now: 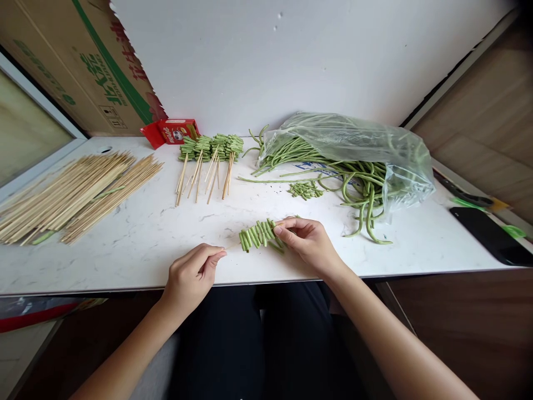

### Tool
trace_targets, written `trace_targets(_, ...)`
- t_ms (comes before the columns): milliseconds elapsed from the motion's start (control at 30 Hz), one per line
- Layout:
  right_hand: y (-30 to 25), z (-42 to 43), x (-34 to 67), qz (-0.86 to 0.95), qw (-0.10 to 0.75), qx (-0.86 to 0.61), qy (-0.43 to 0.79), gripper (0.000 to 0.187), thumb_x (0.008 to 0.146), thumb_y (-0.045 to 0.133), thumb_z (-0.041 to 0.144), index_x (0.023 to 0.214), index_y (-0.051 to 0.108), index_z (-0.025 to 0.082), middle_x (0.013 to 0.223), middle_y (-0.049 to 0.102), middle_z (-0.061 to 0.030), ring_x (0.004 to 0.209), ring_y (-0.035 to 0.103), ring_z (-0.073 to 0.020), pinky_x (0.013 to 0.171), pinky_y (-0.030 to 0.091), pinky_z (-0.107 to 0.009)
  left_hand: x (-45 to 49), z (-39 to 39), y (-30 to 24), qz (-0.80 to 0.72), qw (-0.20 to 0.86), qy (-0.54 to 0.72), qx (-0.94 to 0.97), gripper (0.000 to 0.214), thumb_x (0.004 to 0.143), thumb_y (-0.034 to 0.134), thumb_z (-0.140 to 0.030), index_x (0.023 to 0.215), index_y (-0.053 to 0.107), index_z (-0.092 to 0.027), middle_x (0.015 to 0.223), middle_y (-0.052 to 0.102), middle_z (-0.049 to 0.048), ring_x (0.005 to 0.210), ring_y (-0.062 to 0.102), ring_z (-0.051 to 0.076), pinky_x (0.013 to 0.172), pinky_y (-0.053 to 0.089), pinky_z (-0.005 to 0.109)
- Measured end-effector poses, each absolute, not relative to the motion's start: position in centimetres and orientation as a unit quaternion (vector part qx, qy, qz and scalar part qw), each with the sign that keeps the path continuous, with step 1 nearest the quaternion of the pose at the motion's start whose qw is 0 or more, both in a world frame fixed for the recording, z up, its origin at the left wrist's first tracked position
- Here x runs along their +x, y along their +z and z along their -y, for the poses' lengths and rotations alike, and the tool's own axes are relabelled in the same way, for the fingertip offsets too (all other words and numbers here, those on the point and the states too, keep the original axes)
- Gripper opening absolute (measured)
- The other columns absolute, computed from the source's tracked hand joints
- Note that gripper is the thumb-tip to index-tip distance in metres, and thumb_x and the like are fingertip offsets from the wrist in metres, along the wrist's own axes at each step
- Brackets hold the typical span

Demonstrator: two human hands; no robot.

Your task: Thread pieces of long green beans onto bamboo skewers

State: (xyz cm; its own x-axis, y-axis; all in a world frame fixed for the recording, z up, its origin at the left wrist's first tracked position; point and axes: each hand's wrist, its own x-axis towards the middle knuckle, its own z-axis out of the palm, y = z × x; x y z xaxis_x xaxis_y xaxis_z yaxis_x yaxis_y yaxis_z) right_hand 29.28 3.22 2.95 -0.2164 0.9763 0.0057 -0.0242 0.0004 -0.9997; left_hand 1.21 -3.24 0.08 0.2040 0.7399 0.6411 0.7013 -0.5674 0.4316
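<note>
Near the front edge of the table, my right hand (306,241) pinches the right end of a row of cut green bean pieces (256,236). The pieces stand side by side, as if threaded on a stick, though the stick itself is hard to see. To the left of that row, my left hand (194,275) is closed with thumb and fingertips pressed together. Whatever it may hold is too small to make out. A few loose bean pieces (277,246) lie under and beside my right fingers.
Bamboo skewers (79,194) are spread at the left. Finished bean skewers (212,147) lie at the back, beside a red box (179,130). A plastic bag (353,139) spills long green beans (368,191); cut pieces (306,190) lie before it. A black phone (491,233) rests at right.
</note>
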Motion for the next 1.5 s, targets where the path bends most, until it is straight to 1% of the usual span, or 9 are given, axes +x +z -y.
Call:
trace_targets(267,3.8,-3.1,29.5,0.549,0.447,-0.458,0.538,0.033,0.082,0.087,0.053,0.09,0.084,0.021,0.106,0.08,-0.01,0.094,0.068,-0.0234,0.079,0.05,-0.035,1.4,3.2,0.1,-0.47,0.018,0.437,0.767,0.009,0.101,0.065,-0.015,0.099,0.072,-0.019,0.089,0.08,0.0032,0.074,0.074,0.013,0.069,0.06,0.023)
trace_targets(467,4.6,-4.4,31.6,0.532,0.448,-0.514,0.502,0.044,0.086,0.079,0.063,0.093,0.085,0.019,0.096,0.079,-0.0104,0.064,0.053,-0.0156,0.056,0.035,-0.032,1.4,3.3,0.1,-0.482,0.009,0.431,0.762,0.008,0.101,0.065,-0.017,0.098,0.072,-0.019,0.089,0.08,0.003,0.073,0.074,0.013,0.069,0.06,0.023)
trace_targets(567,4.4,-4.7,31.9,0.571,0.448,-0.524,0.446,0.044,0.093,0.071,0.062,0.091,0.084,0.02,0.098,0.079,-0.0114,0.073,0.059,-0.0198,0.059,0.038,-0.033,1.5,3.3,0.1,-0.492,-0.001,0.434,0.755,0.007,0.1,0.066,-0.016,0.099,0.072,-0.018,0.089,0.08,0.0031,0.072,0.073,0.013,0.068,0.059,0.022)
trace_targets(667,4.1,-3.9,30.9,0.662,0.411,-0.528,0.338,0.032,0.095,0.071,0.052,0.091,0.083,0.022,0.094,0.078,-0.0102,0.081,0.062,-0.0239,0.067,0.045,-0.037,1.6,3.3,0.1,-0.511,-0.013,0.438,0.74,0.007,0.101,0.066,-0.017,0.099,0.072,-0.018,0.088,0.08,0.0029,0.07,0.073,0.012,0.068,0.059,0.022)
trace_targets(833,3.0,-1.3,27.7,0.784,0.314,-0.512,0.16,0.018,0.092,0.078,0.041,0.094,0.081,0.024,0.089,0.071,-0.0107,0.094,0.058,-0.0297,0.074,0.051,-0.04,1.7,3.2,0.1,-0.525,-0.017,0.439,0.729,0.006,0.1,0.067,-0.018,0.098,0.072,-0.018,0.084,0.078,0.0018,0.068,0.072,0.012,0.066,0.058,0.022)
trace_targets(1000,1.6,-0.6,26.4,0.795,0.315,-0.512,0.076,0.017,0.099,0.071,0.037,0.097,0.08,0.022,0.095,0.068,-0.0126,0.097,0.054,-0.0307,0.081,0.053,-0.044,1.8,3.2,0.2,-0.516,-0.017,0.443,0.733,0.004,0.099,0.068,-0.016,0.098,0.071,-0.017,0.083,0.077,0.0011,0.067,0.07,0.011,0.066,0.057,0.021)
trace_targets(1167,2.1,-1.6,27.5,0.775,0.365,-0.501,0.126,0.013,0.099,0.069,0.029,0.095,0.08,0.022,0.095,0.074,-0.0108,0.097,0.059,-0.0293,0.087,0.053,-0.044,1.8,3.2,0.2,-0.517,-0.018,0.446,0.73,0.004,0.099,0.069,-0.016,0.098,0.072,-0.017,0.084,0.077,0.0011,0.067,0.07,0.011,0.066,0.057,0.021)
trace_targets(1367,3.5,-3.0,29.4,0.63,0.445,-0.567,0.29,0.022,0.09,0.078,0.043,0.096,0.082,0.022,0.088,0.08,-0.0064,0.07,0.065,-0.0197,0.064,0.052,-0.034,1.7,3.2,0.0,-0.516,-0.018,0.444,0.733,0.003,0.099,0.069,-0.015,0.098,0.071,-0.017,0.084,0.077,0.0007,0.067,0.07,0.011,0.066,0.056,0.02)
trace_targets(1500,3.3,-3.4,29.6,0.566,0.497,-0.551,0.359,0.034,0.085,0.084,0.047,0.106,0.085,0.022,0.099,0.082,-0.009,0.073,0.068,-0.0199,0.064,0.055,-0.034,1.7,3.2,0.0,-0.508,-0.019,0.439,0.741,0.003,0.099,0.069,-0.014,0.1,0.071,-0.017,0.087,0.078,0.0016,0.069,0.071,0.011,0.067,0.057,0.02)
